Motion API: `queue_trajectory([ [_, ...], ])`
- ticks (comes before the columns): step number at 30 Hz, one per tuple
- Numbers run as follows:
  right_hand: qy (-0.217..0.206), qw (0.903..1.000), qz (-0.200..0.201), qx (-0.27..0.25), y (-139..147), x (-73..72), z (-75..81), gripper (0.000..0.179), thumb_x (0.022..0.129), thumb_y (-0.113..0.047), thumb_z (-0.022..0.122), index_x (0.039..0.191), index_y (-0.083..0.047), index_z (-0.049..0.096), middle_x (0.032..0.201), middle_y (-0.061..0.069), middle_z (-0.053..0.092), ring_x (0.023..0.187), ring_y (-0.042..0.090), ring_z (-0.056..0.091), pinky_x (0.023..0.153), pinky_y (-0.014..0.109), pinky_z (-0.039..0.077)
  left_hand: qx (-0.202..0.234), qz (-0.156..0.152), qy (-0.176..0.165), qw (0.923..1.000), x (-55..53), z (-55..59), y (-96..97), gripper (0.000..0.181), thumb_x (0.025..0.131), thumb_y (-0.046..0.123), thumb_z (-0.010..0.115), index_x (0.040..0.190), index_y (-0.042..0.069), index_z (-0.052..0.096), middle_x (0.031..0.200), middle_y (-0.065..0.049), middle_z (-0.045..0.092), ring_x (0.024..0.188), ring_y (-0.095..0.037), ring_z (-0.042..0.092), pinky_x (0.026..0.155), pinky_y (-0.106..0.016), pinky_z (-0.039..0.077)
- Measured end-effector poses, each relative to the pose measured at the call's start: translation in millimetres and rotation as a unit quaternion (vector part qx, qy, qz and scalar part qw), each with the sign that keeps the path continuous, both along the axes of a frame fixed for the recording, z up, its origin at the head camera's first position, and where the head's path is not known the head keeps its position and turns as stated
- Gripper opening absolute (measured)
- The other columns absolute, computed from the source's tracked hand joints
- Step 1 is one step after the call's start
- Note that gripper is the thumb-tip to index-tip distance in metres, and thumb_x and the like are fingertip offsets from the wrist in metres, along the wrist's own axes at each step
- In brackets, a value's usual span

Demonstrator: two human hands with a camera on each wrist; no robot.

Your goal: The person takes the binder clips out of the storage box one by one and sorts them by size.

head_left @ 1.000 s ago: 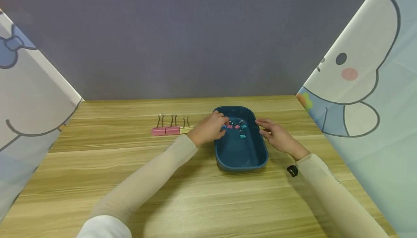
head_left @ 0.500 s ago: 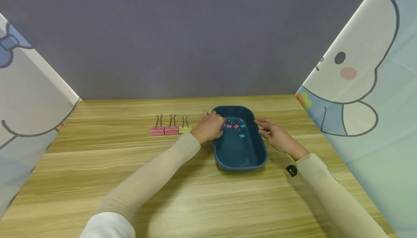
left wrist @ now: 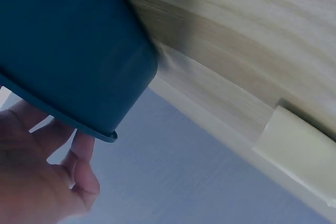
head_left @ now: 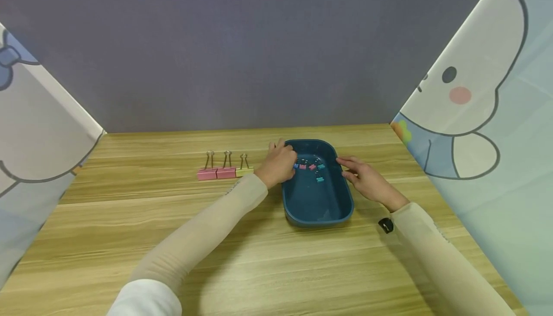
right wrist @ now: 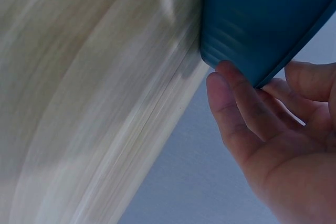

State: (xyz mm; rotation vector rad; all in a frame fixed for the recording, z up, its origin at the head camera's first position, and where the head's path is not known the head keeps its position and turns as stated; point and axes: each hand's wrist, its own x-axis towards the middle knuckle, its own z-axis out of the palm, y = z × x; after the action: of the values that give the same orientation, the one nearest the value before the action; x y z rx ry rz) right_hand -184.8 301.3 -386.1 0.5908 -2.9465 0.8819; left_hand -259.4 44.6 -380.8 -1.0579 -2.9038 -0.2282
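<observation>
A dark blue plastic bin (head_left: pixel 317 200) stands on the wood-grain table. Small binder clips, blue (head_left: pixel 295 165), pink (head_left: pixel 312 167) and teal (head_left: pixel 320 179), lie inside it. My left hand (head_left: pixel 278 163) is at the bin's left rim. In the left wrist view its fingers (left wrist: pixel 52 136) are loosely bent at the rim, some tips hidden behind it; nothing held shows. My right hand (head_left: pixel 367 180) touches the right side, its fingers (right wrist: pixel 247 100) fairly straight against the outer wall and rim. Two large pink clips (head_left: pixel 207 174) and a yellow one (head_left: pixel 244 172) stand in a row left of the bin.
Behind the table (head_left: pixel 129 239) rises a plain grey panel (head_left: pixel 242 56). Printed cartoon sheets (head_left: pixel 475 76) flank both sides. A small black piece (head_left: pixel 386 225) shows by the right sleeve cuff. In the left wrist view, a pale yellow block (left wrist: pixel 296 150) lies by the table edge.
My left hand has drawn back from over the small clips inside the bin to its left rim, uncovering the blue clip. The right hand stays at the right side.
</observation>
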Motion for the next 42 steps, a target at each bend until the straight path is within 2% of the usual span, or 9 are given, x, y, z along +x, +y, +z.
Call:
queue_trajectory([
  [4, -0.013, 0.9999, -0.001, 0.0, 0.5, -0.6, 0.3, 0.043, 0.098, -0.004, 0.049, 0.139, 0.004, 0.041, 0.137, 0.019, 0.042, 0.104, 0.031, 0.058, 0.08, 0.041, 0.049, -0.008, 0.017, 0.004, 0.9998, 1.9, 1.0, 0.2, 0.02, 0.081, 0.016, 0.072, 0.064, 0.019, 0.061, 0.082, 0.004, 0.056, 0.09, -0.021, 0.037, 0.073, -0.036, 0.022],
  [10, -0.015, 0.9999, -0.002, 0.001, 0.1, -0.7, -0.1, 0.043, 0.098, -0.003, 0.049, 0.14, 0.005, 0.04, 0.137, 0.019, 0.042, 0.104, 0.031, 0.058, 0.081, 0.042, 0.049, -0.013, 0.062, -0.032, 0.9975, 1.7, 1.1, 1.4, 0.02, 0.078, 0.015, 0.072, 0.062, 0.017, 0.061, 0.075, 0.003, 0.055, 0.089, -0.023, 0.037, 0.071, -0.037, 0.022],
  [14, -0.014, 0.9999, -0.002, 0.002, 0.2, -0.2, 0.4, 0.043, 0.098, -0.003, 0.049, 0.14, 0.005, 0.04, 0.138, 0.019, 0.041, 0.104, 0.031, 0.058, 0.081, 0.042, 0.049, -0.012, 0.083, -0.05, 0.9952, -0.5, 0.4, 3.6, 0.012, 0.077, 0.014, 0.072, 0.067, 0.017, 0.064, 0.072, 0.002, 0.057, 0.084, -0.024, 0.04, 0.072, -0.039, 0.025],
  [20, -0.011, 0.9999, -0.001, 0.003, 0.4, -0.3, 0.6, 0.043, 0.098, -0.003, 0.049, 0.139, 0.005, 0.041, 0.138, 0.019, 0.041, 0.102, 0.03, 0.058, 0.078, 0.04, 0.048, -0.024, 0.105, -0.06, 0.9923, -4.8, -2.2, 8.6, 0.002, 0.079, 0.018, 0.071, 0.081, 0.017, 0.07, 0.082, -0.001, 0.063, 0.086, -0.024, 0.044, 0.079, -0.044, 0.032],
  [29, -0.008, 1.0, -0.001, -0.003, 1.0, -0.3, 0.2, 0.043, 0.098, -0.003, 0.05, 0.139, 0.005, 0.041, 0.137, 0.019, 0.042, 0.105, 0.032, 0.057, 0.082, 0.044, 0.049, -0.029, 0.115, -0.071, 0.9904, -6.7, -5.1, 14.8, 0.002, 0.081, 0.014, 0.069, 0.082, 0.014, 0.068, 0.084, -0.003, 0.062, 0.087, -0.024, 0.043, 0.079, -0.045, 0.031],
  [42, -0.015, 0.9999, -0.002, -0.003, 0.5, 1.1, 1.7, 0.043, 0.098, -0.005, 0.049, 0.14, 0.005, 0.04, 0.138, 0.02, 0.041, 0.107, 0.033, 0.056, 0.083, 0.045, 0.048, -0.042, 0.116, -0.049, 0.9912, -7.6, -8.6, 21.3, 0.012, 0.087, 0.009, 0.062, 0.093, 0.015, 0.07, 0.088, -0.003, 0.063, 0.085, -0.023, 0.045, 0.074, -0.041, 0.027],
])
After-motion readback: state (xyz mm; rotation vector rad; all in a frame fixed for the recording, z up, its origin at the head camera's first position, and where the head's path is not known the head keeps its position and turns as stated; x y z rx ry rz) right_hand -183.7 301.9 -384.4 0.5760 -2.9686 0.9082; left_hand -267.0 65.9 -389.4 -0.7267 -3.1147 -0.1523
